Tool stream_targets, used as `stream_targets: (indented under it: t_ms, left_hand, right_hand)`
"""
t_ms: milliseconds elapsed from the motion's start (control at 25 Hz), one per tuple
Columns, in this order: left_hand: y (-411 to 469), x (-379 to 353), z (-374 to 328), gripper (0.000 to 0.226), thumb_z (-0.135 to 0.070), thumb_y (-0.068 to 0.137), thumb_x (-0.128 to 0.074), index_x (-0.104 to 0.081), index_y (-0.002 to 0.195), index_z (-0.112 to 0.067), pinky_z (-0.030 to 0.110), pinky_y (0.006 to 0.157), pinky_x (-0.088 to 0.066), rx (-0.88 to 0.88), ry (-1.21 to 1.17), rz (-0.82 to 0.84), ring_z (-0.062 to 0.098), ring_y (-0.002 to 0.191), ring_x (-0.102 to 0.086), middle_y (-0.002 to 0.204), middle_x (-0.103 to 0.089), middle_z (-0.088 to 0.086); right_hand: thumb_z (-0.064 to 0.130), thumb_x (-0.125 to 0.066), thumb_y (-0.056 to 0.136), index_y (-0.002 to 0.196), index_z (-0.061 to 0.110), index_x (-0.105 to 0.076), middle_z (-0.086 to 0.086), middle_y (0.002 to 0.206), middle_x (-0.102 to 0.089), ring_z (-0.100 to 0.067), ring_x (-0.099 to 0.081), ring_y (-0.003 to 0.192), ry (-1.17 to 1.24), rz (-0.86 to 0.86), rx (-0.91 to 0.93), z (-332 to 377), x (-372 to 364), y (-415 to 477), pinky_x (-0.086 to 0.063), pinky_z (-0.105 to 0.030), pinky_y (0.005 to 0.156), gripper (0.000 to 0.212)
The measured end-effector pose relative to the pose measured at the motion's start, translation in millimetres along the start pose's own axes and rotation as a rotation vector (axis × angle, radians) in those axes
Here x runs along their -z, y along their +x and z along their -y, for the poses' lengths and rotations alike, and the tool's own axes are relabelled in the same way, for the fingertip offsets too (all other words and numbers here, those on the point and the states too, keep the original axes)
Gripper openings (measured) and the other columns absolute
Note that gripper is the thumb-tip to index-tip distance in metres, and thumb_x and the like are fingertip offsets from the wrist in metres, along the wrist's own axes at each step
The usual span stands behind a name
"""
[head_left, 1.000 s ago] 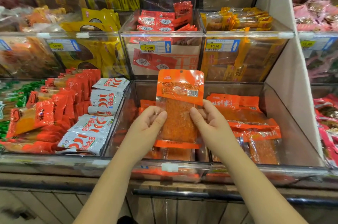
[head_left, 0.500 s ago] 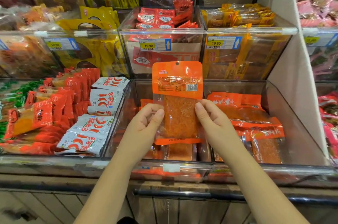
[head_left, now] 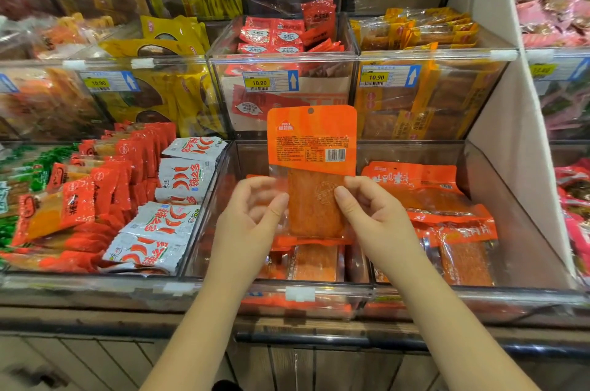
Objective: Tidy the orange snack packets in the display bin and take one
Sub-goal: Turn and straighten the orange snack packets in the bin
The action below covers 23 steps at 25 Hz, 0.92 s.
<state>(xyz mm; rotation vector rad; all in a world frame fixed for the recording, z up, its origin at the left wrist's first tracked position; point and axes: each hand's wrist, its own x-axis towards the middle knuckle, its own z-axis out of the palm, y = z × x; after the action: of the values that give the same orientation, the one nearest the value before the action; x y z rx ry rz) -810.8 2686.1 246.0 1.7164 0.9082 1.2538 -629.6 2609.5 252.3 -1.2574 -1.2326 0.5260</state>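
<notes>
I hold one orange snack packet (head_left: 313,148) upright above the clear display bin (head_left: 510,199), its printed back with the barcode facing me. My left hand (head_left: 252,218) pinches the packet's left edge, and my right hand (head_left: 370,215) pinches its right edge, thumbs in front. More orange packets (head_left: 427,195) lie flat in the bin, stacked on the right side, with others (head_left: 314,263) under the held packet near the front wall.
A bin of red packets (head_left: 95,195) and white chilli packets (head_left: 178,173) stands to the left. Behind are higher bins with red packets (head_left: 281,36) and yellow-orange packets (head_left: 427,26), with price tags (head_left: 269,81). A white divider panel (head_left: 498,103) rises on the right.
Both hands have lifted the packet a little higher and held it more upright. The view has moved slightly closer to the shelf.
</notes>
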Motion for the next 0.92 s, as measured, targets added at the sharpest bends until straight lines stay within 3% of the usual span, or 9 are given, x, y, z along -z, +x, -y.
stream_targets:
  t_ms: [80,160,240,280,360,480,680,800,920]
  left_hand:
    - [-0.3,-2.5,1.3,0.028,-0.024,0.092,-0.073,-0.061,0.116,-0.032,0.02,0.08,-0.056,-0.109,0.186,-0.123,0.0,0.099,-0.066,0.109,-0.067,-0.012]
    - [-2.2,-5.8,-1.0,0.033,-0.033,0.092,-0.072,-0.061,0.123,-0.035,0.018,0.083,-0.054,-0.178,0.241,0.065,-0.003,0.107,-0.062,0.116,-0.064,-0.017]
    - [-5.5,-8.8,-9.3,0.04,-0.043,0.092,-0.067,-0.055,0.13,-0.042,0.015,0.081,-0.054,-0.09,0.16,0.315,-0.007,0.111,-0.062,0.12,-0.065,-0.024]
    - [-5.4,-8.8,-10.4,0.037,-0.041,0.094,-0.065,-0.054,0.129,-0.043,0.014,0.081,-0.054,-0.061,0.123,0.357,-0.008,0.109,-0.063,0.118,-0.067,-0.027]
    - [-3.7,-6.1,-10.9,0.028,-0.027,0.102,-0.058,-0.057,0.128,-0.038,0.013,0.086,-0.053,-0.052,0.072,0.321,-0.008,0.108,-0.065,0.115,-0.069,-0.03]
    - [-0.8,-0.3,-11.8,0.031,-0.017,0.108,-0.045,-0.056,0.134,-0.029,0.012,0.086,-0.052,0.051,-0.068,0.374,-0.001,0.113,-0.066,0.12,-0.071,-0.02]
    - [1.8,2.6,-6.7,0.032,-0.019,0.109,-0.043,-0.053,0.138,-0.027,0.031,0.098,-0.054,0.074,-0.134,0.313,0.01,0.12,-0.065,0.125,-0.071,-0.01]
    - [2.9,3.4,-4.7,0.024,-0.026,0.109,-0.044,-0.058,0.127,-0.033,0.042,0.093,-0.058,0.101,-0.108,0.222,0.017,0.108,-0.07,0.112,-0.074,-0.009]
    - [3.4,4.2,-4.0,0.022,-0.026,0.108,-0.044,-0.06,0.123,-0.031,0.029,0.081,-0.056,0.094,-0.098,0.22,0.005,0.094,-0.071,0.103,-0.075,-0.014]
  right_hand:
    - [0.035,-0.059,0.1,0.103,0.038,-0.068,0.017,0.094,-0.073,-0.002,-0.069,0.087,-0.024,-0.077,0.031,0.6,-0.1,-0.5,-0.058,-0.024,0.073,0.01]
    - [0.034,-0.059,0.101,0.108,0.041,-0.068,0.021,0.098,-0.074,0.001,-0.069,0.093,-0.07,-0.052,0.06,2.5,0.0,-1.3,-0.056,-0.018,0.077,0.014]
    - [0.035,-0.057,0.102,0.12,0.04,-0.069,0.025,0.107,-0.073,0.005,-0.067,0.104,-0.157,0.052,0.097,3.4,-0.5,-3.2,-0.053,-0.013,0.085,0.022]
    - [0.035,-0.055,0.103,0.124,0.038,-0.069,0.025,0.109,-0.072,0.006,-0.065,0.107,-0.179,0.077,0.108,2.9,-0.9,-3.8,-0.052,-0.012,0.089,0.026]
    - [0.032,-0.056,0.103,0.127,0.035,-0.067,0.023,0.112,-0.072,0.006,-0.065,0.109,-0.17,0.05,0.112,0.3,-1.1,-2.2,-0.053,-0.017,0.092,0.027]
    - [0.035,-0.063,0.098,0.133,0.04,-0.055,0.023,0.121,-0.06,0.006,-0.058,0.112,-0.25,-0.076,0.131,-1.7,-0.5,2.8,-0.051,-0.013,0.088,0.036]
    - [0.03,-0.063,0.099,0.14,0.038,-0.048,0.019,0.106,-0.066,0.003,-0.064,0.095,-0.154,-0.079,0.021,-2.2,-0.7,2.4,-0.056,-0.019,0.08,0.045]
    - [0.023,-0.064,0.099,0.133,0.037,-0.052,0.014,0.098,-0.068,0.002,-0.065,0.088,-0.093,-0.096,0.011,0.3,1.0,1.2,-0.056,-0.015,0.076,0.038]
    - [0.019,-0.062,0.1,0.126,0.034,-0.057,0.008,0.093,-0.07,-0.004,-0.07,0.083,-0.061,-0.086,-0.004,0.9,1.8,1.1,-0.059,-0.019,0.079,0.03]
